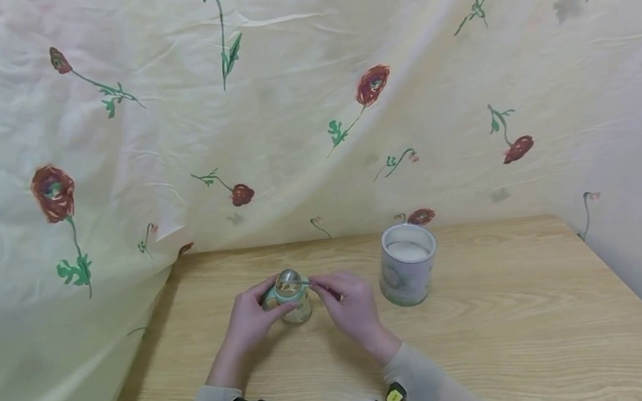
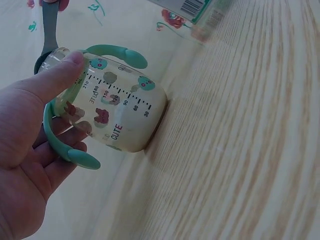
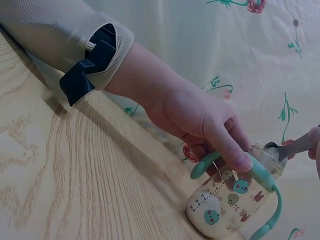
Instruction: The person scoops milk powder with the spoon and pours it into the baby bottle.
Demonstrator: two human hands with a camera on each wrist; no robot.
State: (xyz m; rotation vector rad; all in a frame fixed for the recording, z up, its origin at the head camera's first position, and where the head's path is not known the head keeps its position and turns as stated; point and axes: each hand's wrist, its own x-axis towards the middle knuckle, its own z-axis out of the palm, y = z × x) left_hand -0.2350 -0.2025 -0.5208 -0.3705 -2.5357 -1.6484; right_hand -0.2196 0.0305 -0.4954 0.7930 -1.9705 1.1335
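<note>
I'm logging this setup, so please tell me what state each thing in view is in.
Bottle: upright on the table, no lid; fill level unclear
Scoop: tilted, bowl end at the bottle's mouth
Tin: upright, open, white inside
Left hand: holding the bottle
Right hand: pinching the scoop's handle
Flowered cloth: hanging, creased

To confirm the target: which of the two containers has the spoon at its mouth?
The clear bottle with green handles, gripped by the left hand; the pale tin stands apart, untouched.
</note>
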